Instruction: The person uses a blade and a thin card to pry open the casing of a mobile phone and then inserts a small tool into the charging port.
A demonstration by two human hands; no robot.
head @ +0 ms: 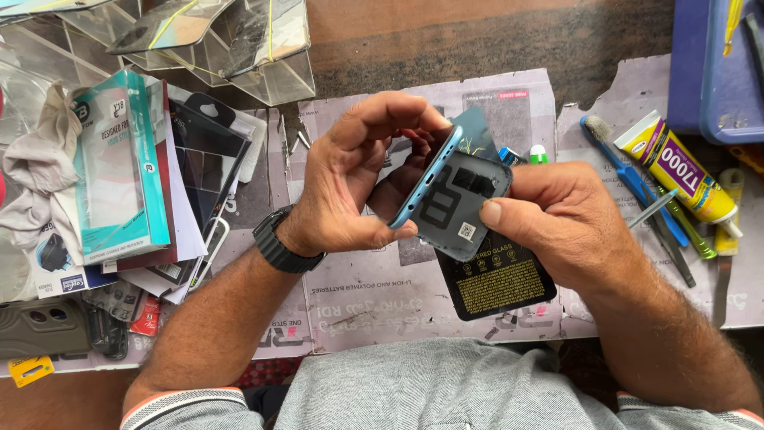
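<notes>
My left hand (pixel 350 179) grips a smartphone (pixel 422 179) with a light blue frame, held on edge with its screen side toward the palm. My right hand (pixel 557 219) presses a thumb onto a grey inner back panel (pixel 458 207) that lies against the phone's rear. A teal back cover (pixel 477 131) peeks out behind the phone. Under both hands lies a black flat package (pixel 497 283) with gold print. A black watch (pixel 278 243) sits on my left wrist.
Screen protector packs (pixel 119 167) and a cloth (pixel 36 167) are stacked at left, with clear plastic boxes (pixel 239 56) behind. At right lie a yellow glue tube (pixel 680 167), a blue toothbrush (pixel 633 179), tweezers (pixel 664 227) and a blue tray (pixel 716 72). Paper sheets (pixel 382 295) cover the bench.
</notes>
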